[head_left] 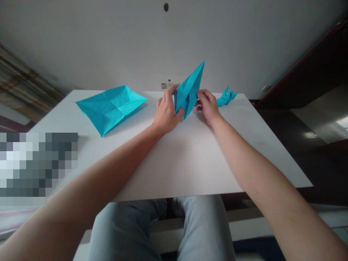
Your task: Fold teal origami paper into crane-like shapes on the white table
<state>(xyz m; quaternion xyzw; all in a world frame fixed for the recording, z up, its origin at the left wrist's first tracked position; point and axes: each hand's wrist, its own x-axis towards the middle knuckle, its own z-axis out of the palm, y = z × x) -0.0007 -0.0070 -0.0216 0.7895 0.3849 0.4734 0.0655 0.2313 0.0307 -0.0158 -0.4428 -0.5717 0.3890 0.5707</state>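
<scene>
Between my two hands stands a pointed, folded sheet of turquoise origami paper (188, 92), its tip up and tilted to the right. My left hand (167, 110) grips its left side, with the fingers curled around the lower edge. My right hand (208, 107) pinches its right side with the fingertips. To the left lies a larger, opened turquoise origami sheet (111, 107), creased into a shallow shape. Beyond my right hand sits a small, twisted turquoise origami piece (227, 98).
All of this is on a white table (190, 163), with its back edge against a grey wall (168, 40). A wall socket (164, 86) is just above the back edge. A pixelated patch (38, 168) covers the table's left front. My jeans-clad knees (160, 232) are below the front edge.
</scene>
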